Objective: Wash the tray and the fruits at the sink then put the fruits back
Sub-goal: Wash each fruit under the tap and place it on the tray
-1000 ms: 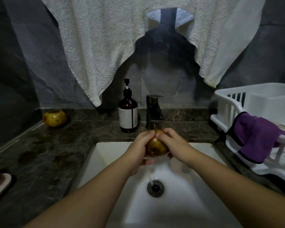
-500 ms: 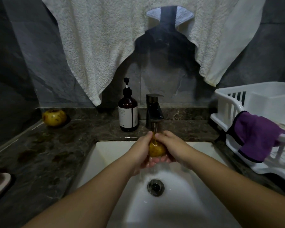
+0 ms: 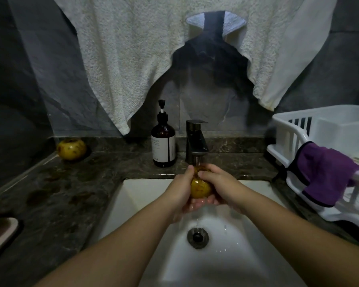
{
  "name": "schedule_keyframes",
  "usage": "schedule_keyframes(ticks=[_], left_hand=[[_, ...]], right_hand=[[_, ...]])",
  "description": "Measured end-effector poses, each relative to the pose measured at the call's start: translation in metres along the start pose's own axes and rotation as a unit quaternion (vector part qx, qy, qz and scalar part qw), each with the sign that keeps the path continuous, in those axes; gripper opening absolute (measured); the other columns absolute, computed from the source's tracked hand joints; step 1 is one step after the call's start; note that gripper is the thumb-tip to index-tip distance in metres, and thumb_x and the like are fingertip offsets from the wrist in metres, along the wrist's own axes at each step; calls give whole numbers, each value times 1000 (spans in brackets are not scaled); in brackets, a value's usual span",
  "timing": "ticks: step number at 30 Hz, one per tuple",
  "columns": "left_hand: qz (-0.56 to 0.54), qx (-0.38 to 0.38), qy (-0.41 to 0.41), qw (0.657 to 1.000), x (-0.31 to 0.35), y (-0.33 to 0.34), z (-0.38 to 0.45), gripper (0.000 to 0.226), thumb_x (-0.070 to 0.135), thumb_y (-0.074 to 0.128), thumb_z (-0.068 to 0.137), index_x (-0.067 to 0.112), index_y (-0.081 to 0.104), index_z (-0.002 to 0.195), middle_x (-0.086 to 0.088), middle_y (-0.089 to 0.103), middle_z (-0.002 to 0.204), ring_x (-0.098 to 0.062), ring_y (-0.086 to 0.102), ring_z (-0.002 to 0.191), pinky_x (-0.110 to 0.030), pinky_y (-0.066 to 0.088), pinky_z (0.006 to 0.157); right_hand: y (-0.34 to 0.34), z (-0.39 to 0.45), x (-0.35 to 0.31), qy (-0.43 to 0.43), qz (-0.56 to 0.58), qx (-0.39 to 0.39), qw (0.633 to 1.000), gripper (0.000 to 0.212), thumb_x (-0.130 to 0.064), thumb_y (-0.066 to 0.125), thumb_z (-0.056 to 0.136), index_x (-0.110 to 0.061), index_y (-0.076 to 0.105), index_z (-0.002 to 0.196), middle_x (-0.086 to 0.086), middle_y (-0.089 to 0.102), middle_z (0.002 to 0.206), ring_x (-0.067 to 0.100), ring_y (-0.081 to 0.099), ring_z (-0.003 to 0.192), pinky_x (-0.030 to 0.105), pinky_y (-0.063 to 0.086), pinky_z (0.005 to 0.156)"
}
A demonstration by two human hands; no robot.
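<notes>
Faucet (image 3: 196, 141) and bottle (image 3: 163, 141) crowd behind; basin (image 3: 145, 195) open.

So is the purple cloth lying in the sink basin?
No, the purple cloth hangs over the rim of the white rack on the counter, right of the sink.

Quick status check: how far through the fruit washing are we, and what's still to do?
In hand: both the left hand and right hand hold one yellow fruit under the running tap over the sink. Left: another fruit waits on the counter's back corner; whether it is washed is unclear. The tray at far left looks unfilled, so putting fruits back remains.
</notes>
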State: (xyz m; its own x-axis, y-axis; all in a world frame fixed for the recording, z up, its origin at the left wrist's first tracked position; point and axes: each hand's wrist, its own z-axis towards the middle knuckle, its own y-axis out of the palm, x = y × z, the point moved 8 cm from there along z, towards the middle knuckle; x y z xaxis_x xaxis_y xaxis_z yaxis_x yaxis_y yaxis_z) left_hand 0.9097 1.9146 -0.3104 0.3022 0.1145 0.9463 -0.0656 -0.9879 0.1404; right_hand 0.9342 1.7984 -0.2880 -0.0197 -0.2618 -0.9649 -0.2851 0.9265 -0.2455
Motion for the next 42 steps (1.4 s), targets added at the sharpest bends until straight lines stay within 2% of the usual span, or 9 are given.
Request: schedule_keyframes(ticks=[8,12,20,24,28,33,36,39,42], left_hand=[[-79,23,26,996,4,-5,-1,30,48,62,101,33,46,122,-18,71,119,-38,77,95,-51,65,79],[36,55,94,993,8,-12,2,53,30,78,91,38,38,125,-8,55,128,-30,66,109,-51,63,88],[111,42,54,991,9,-12,1,52,76,51,93,42,46,132,-5,66,115,-24,72,93,-32,59,64],[189,63,77,977,8,-13,9,55,76,42,96,37,47,135,-2,64,115,-23,68,98,-34,58,70],[126,50,54,989,10,-12,7,54,77,33,98,35,56,123,-9,72,104,-21,74,81,-29,55,59],[153,64,119,979,18,-8,11,37,72,44,98,41,56,115,1,69,108,-18,69,93,-36,59,73],[117,29,46,992,8,-2,10,62,80,37,95,29,57,125,-5,71,88,-17,67,70,-28,52,58],[127,64,95,985,15,-7,15,57,73,41,98,30,53,133,-4,69,108,-22,70,93,-38,61,78],[118,50,68,989,12,-6,13,58,76,39,98,30,56,129,-10,70,109,-21,69,80,-30,54,61]], right_hand=[[-2,-2,-4,6,-19,29,999,31,-55,54,99,-47,44,128,4,68,109,22,67,82,31,48,61],[-10,-1,7,62,-47,65,995,55,-76,51,89,-32,47,122,7,68,110,24,70,91,32,52,61],[-3,-4,12,103,135,33,985,56,-61,57,94,-13,65,122,15,71,97,28,63,79,32,47,62],[18,-12,21,163,85,-41,982,71,-79,42,91,-20,59,125,14,74,80,20,68,61,25,48,50],[11,-6,8,64,11,25,998,59,-72,47,94,-29,43,133,16,72,104,25,73,70,27,46,53],[13,-10,23,150,93,-24,984,80,-86,40,86,-12,71,93,11,65,64,14,54,46,19,37,40],[3,-3,15,74,49,38,995,59,-74,41,95,-25,54,125,17,72,77,22,63,56,24,40,45],[8,-4,20,118,70,-15,990,79,-84,37,89,-17,71,110,20,74,83,19,61,56,22,39,45],[3,-2,16,87,28,23,996,69,-78,38,93,-19,63,116,13,68,78,15,57,52,24,39,46]])
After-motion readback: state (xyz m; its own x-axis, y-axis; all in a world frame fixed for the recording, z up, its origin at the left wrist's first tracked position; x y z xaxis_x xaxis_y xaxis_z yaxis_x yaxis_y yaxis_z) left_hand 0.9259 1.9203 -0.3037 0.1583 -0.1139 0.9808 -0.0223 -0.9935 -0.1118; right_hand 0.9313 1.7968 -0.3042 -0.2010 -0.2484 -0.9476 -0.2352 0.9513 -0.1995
